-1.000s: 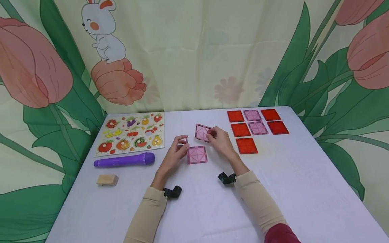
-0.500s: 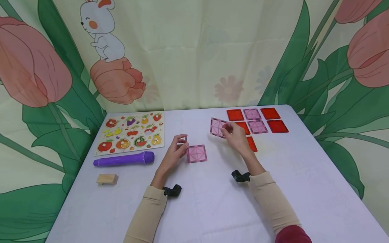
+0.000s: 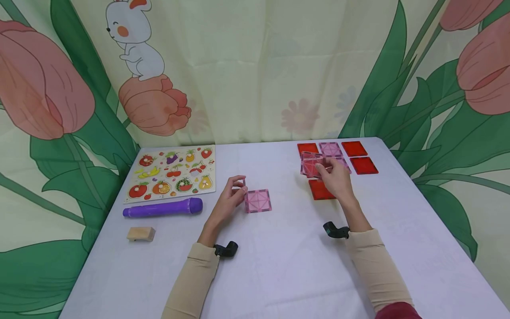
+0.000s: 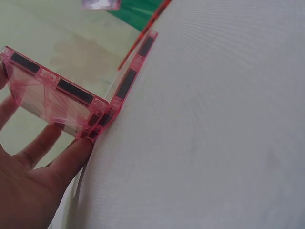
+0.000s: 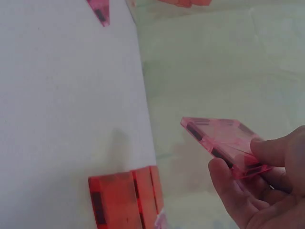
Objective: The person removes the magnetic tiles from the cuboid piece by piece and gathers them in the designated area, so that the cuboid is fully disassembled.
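My right hand (image 3: pixel 338 179) pinches a clear pink magnetic tile (image 3: pixel 311 165) by its edge, above the group of tiles at the back right. In the right wrist view this tile (image 5: pixel 221 138) is tilted, between thumb and fingers. A second pink magnetic tile (image 3: pixel 258 201) lies flat mid-table. Along its left edge stands an upright pink tile (image 4: pixel 50 90), seen edge-on from the head and held between the thumb and fingers of my left hand (image 3: pixel 227 201). The two tiles meet at their bottom edges in the left wrist view.
Back right, red tiles (image 3: pixel 353 149) lie in rows with pink tiles (image 3: pixel 330 149); some are partly covered by my right hand. On the left are a fruit puzzle board (image 3: pixel 171 173), a purple microphone-shaped stick (image 3: pixel 159 209) and a small wooden block (image 3: pixel 141 234).
My right hand has carried its pink tile rightward, from above the flat tile to over the red ones. The left hand and the upright tile have stayed in place.
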A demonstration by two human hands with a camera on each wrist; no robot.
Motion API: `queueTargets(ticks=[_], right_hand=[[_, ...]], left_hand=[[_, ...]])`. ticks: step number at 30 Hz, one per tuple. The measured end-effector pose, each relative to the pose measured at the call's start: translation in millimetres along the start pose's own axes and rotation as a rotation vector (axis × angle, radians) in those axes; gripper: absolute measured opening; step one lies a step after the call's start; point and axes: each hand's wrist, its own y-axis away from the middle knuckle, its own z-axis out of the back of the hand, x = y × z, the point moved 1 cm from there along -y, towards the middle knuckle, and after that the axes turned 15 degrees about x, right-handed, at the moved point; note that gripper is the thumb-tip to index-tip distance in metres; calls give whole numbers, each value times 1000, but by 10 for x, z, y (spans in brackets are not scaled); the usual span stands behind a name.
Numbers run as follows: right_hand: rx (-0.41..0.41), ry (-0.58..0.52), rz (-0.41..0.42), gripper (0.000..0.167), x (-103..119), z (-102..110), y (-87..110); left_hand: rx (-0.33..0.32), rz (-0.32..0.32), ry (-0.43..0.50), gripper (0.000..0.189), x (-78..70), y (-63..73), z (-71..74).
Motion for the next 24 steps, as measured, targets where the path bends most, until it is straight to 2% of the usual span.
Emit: queueTargets(ticks=[9, 16, 24], right_hand=[[-12, -49, -88, 53, -118, 249, 82], [-39, -87, -105, 54, -279, 335, 73], [-67, -119, -191, 57, -465, 437, 46]], left_hand=[[1, 6, -10, 51, -5, -2, -10], [-5, -2, -8, 46, -14, -1, -13], [1, 6, -11, 50, 2, -5, -4]])
